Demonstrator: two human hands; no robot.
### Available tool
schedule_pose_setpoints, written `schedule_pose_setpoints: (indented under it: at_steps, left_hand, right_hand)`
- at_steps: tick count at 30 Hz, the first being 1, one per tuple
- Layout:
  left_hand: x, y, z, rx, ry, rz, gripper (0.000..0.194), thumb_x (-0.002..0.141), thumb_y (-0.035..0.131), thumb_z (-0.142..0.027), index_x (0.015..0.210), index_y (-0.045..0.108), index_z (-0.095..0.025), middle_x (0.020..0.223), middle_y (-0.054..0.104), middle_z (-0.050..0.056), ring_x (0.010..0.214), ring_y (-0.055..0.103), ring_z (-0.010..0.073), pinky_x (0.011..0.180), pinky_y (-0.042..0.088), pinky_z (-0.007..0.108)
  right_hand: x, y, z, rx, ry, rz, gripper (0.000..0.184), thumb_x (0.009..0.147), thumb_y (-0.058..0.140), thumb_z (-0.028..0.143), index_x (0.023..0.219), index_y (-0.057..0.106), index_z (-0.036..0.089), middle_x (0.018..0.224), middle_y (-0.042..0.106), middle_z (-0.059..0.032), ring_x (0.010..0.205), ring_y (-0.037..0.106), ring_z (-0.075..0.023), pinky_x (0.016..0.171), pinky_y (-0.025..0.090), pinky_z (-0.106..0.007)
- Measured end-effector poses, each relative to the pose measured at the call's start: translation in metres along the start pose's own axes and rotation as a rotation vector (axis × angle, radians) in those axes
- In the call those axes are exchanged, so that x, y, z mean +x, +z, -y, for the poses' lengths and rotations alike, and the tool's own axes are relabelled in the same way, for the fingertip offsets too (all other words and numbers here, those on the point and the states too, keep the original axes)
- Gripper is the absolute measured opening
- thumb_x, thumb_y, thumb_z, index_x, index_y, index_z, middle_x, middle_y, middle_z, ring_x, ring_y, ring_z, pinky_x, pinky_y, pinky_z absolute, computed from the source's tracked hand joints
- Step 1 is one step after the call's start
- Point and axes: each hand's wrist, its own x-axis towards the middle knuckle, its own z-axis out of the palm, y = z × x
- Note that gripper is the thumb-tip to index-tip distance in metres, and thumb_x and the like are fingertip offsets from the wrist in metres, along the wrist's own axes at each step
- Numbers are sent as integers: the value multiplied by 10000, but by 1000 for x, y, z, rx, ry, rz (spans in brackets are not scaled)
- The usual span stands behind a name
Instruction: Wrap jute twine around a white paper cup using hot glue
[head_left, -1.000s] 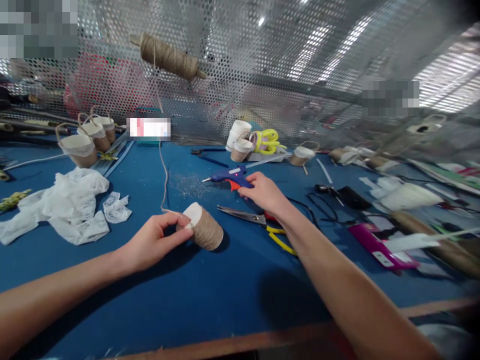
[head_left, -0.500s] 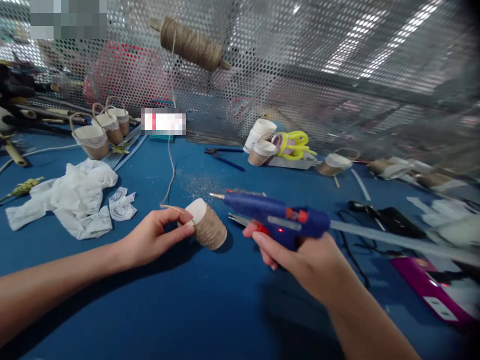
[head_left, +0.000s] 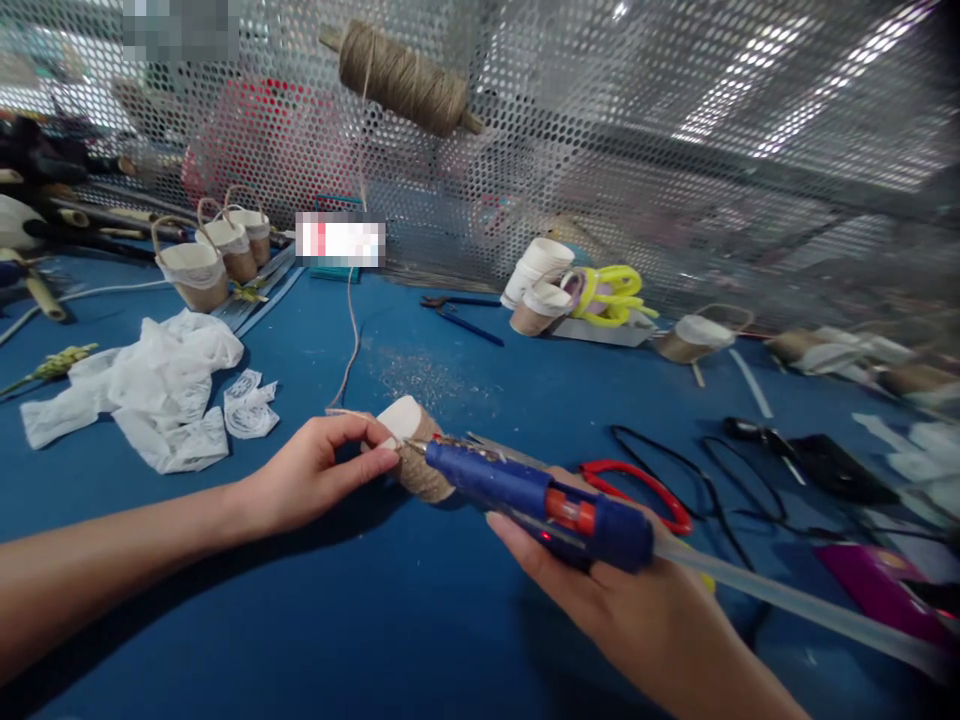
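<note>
My left hand [head_left: 311, 475] pinches the rim edge of a small white paper cup [head_left: 429, 478] wrapped in brown twine, which lies tilted on its side. A strand of twine [head_left: 354, 335] runs from those fingers up to a spool [head_left: 401, 82] on the mesh. A blue hot glue gun [head_left: 499, 482] is gripped in my right hand [head_left: 622, 605], its red light on. The nozzle tip is at the cup's wrapped side, close beside my left fingertips; whether it touches cannot be made out. Red-handled scissors [head_left: 654, 488] lie partly hidden behind the gun.
White lace [head_left: 161, 385] lies at left, with several handled cups [head_left: 196, 278] behind it. Blue-handled pliers [head_left: 472, 322], stacked white cups [head_left: 536, 270] and a yellow coil [head_left: 611, 295] sit towards the mesh. Black cord [head_left: 675, 462] and a purple box [head_left: 874, 590] are at right.
The glue gun has moved left and down, bringing its nozzle to the cup. The red scissor handles have come into view behind it. My left hand keeps its pinch.
</note>
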Motion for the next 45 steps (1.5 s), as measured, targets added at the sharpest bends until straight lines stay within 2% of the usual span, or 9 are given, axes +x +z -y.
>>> schedule_pose_setpoints:
  at_steps: [8,12,17,21,24,28,33,41,45]
  left_hand:
    - [1,0,-1,-12,-6,-4,171,800,530,-284,728,598,-145,753,644,35,711,559,150,684,438,255]
    - [1,0,-2,-21,-13,-3,168,799,526,-280,736,599,-142,749,638,37,693,551,146,667,434,255]
    - [1,0,-3,-6,3,-1,174,797,527,-279,710,595,-144,705,619,26,676,542,143,658,422,252]
    - [1,0,-2,-8,12,3,171,803,522,-275,725,599,-145,713,624,23,679,544,140,660,422,248]
    - [2,0,-2,4,16,13,175,810,518,-271,722,597,-142,708,624,22,680,544,138,662,424,243]
    - [2,-2,-2,17,12,35,187,824,506,-277,738,598,-139,734,629,29,699,551,142,680,432,249]
    - [0,-3,0,69,3,34,185,825,506,-290,776,609,-145,784,648,36,731,564,155,699,434,256]
    - [1,-4,1,83,17,44,190,828,500,-283,781,616,-141,796,662,44,746,574,160,717,437,262]
    - [2,-4,0,80,17,53,192,830,497,-283,800,617,-136,820,664,54,760,578,166,720,437,271]
  right_hand:
    - [1,-4,1,-51,-10,-81,146,777,505,348,686,582,262,714,695,-46,675,672,-218,617,560,-317]
    - [-1,-2,2,-18,-8,-29,116,776,524,351,785,589,255,799,700,-44,730,672,-216,596,559,-313]
    - [-7,2,-2,-37,-9,-124,159,790,504,377,755,602,258,792,683,-64,785,660,-249,665,548,-366]
    - [-6,1,-1,14,44,-32,132,764,557,354,848,623,276,880,682,-49,819,650,-245,686,543,-359]
    - [-1,-2,2,27,91,22,99,777,536,334,760,619,282,763,681,-35,750,658,-236,663,546,-347]
    - [-1,0,0,3,78,-36,146,785,499,339,715,609,276,694,671,-56,777,664,-260,700,541,-372]
    - [-8,9,-7,-8,97,-184,202,768,511,416,846,624,268,845,688,-76,822,659,-271,725,543,-404]
    - [-1,3,-2,13,68,-99,157,768,520,371,771,633,261,781,696,-60,754,670,-244,699,552,-355]
    - [-3,4,-4,5,59,-83,172,776,515,352,860,638,265,828,690,-67,848,655,-269,746,535,-386]
